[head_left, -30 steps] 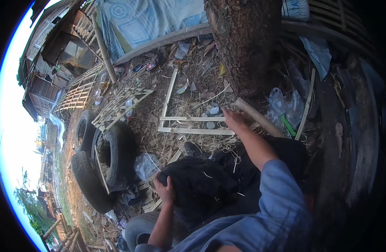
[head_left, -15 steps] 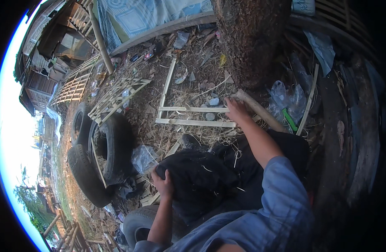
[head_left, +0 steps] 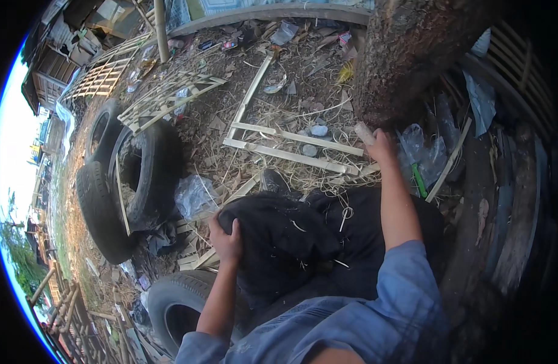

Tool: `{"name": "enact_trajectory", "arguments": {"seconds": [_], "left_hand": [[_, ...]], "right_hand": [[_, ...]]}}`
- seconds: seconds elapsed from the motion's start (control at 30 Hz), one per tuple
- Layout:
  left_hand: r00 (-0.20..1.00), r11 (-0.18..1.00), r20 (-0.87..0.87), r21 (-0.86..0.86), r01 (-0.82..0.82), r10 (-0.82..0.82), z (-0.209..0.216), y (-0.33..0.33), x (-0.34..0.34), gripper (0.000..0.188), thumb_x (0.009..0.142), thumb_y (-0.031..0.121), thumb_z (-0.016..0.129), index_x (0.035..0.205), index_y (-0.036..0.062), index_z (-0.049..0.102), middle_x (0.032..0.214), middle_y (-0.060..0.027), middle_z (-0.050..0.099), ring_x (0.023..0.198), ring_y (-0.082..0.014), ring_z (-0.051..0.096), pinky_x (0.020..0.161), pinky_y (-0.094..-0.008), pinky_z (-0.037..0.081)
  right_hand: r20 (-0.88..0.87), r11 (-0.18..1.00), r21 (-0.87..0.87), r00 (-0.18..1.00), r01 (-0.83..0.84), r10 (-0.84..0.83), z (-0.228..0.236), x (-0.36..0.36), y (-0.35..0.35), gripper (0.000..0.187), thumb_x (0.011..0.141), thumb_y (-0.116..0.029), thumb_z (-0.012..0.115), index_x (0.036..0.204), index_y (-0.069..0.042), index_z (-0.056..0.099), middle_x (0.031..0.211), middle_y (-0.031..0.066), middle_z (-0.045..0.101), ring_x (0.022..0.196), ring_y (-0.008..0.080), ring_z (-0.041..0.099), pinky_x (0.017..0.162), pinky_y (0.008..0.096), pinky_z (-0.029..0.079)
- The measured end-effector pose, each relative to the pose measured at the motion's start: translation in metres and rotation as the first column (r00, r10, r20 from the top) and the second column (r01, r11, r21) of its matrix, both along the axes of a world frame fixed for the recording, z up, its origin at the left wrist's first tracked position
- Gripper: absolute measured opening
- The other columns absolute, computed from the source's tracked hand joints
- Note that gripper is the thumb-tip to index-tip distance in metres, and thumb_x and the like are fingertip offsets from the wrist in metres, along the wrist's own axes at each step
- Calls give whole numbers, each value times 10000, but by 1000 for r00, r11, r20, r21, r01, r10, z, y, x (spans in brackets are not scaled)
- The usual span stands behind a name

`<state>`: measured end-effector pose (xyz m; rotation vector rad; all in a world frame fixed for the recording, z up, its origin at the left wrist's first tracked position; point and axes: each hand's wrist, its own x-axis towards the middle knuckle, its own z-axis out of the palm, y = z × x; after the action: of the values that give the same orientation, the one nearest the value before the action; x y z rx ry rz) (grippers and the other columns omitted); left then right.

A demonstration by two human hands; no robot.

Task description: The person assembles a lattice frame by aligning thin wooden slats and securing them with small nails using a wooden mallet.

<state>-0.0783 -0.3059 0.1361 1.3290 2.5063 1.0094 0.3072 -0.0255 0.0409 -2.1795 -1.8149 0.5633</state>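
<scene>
My left hand (head_left: pixel 226 240) rests on the knee of my dark trousers, thumb apart from the fingers, holding nothing. Ahead on the right, my right hand (head_left: pixel 383 148) is closed round a thick wooden stick (head_left: pixel 364 133), whose pale blunt end sticks out past the fingers. Just left of that hand end two pale bamboo strips, an upper strip (head_left: pixel 315 142) and a lower strip (head_left: pixel 291 159), lying almost side by side on the ground. A third bamboo strip (head_left: pixel 252 91) runs away from their left ends. The stick's other end is hidden.
A tree trunk (head_left: pixel 406 60) rises beyond my right hand. A green-handled tool (head_left: pixel 419 181) lies by clear plastic bags (head_left: pixel 423 151) and a loose slat (head_left: pixel 450 161). Old tyres (head_left: pixel 146 176) and a bamboo lattice (head_left: pixel 169 100) stand left. Shavings and stones litter the ground.
My right hand has left the ends of the bamboo strips and taken hold of the wooden stick, which lay beside it. My left hand stays on the knee; the view has shifted.
</scene>
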Motion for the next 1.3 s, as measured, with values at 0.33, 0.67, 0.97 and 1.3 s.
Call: {"name": "enact_trajectory", "arguments": {"seconds": [0.33,0.67,0.97,1.3], "left_hand": [[999,999,-48,-42,-22,20,-2,-8,-9,589,790,343,717,1269,47,544,1184,-191,591,1125,-386,544,983,-455,394],[999,999,-41,-45,0,-2,-1,-7,-10,599,783,356,719,1271,61,534,1206,-158,572,1135,-347,526,1002,-451,352],[1000,997,-11,-68,-29,29,9,-8,-7,608,782,381,712,1265,55,541,1198,-165,575,1175,-331,526,1055,-448,330],[998,999,-50,-20,-25,24,5,-14,-10,595,785,393,710,1264,77,550,1200,-165,588,1126,-365,536,1013,-442,362]], "right_hand": [[155,988,-149,988,38,-14,12,4,-7,591,707,-293,780,1226,-125,553,1243,135,617,1191,329,577,962,460,474],[161,976,-210,987,50,-16,2,10,-8,674,674,-278,835,1262,-128,541,1245,139,633,1184,332,592,956,474,484],[64,982,-187,998,-7,20,-12,22,-8,679,649,-277,854,1223,-89,545,1215,176,622,1146,357,592,959,458,476],[27,988,-155,999,-21,26,-11,24,-16,726,644,-263,856,1262,-43,546,1231,225,619,1158,387,585,986,450,471]]}}
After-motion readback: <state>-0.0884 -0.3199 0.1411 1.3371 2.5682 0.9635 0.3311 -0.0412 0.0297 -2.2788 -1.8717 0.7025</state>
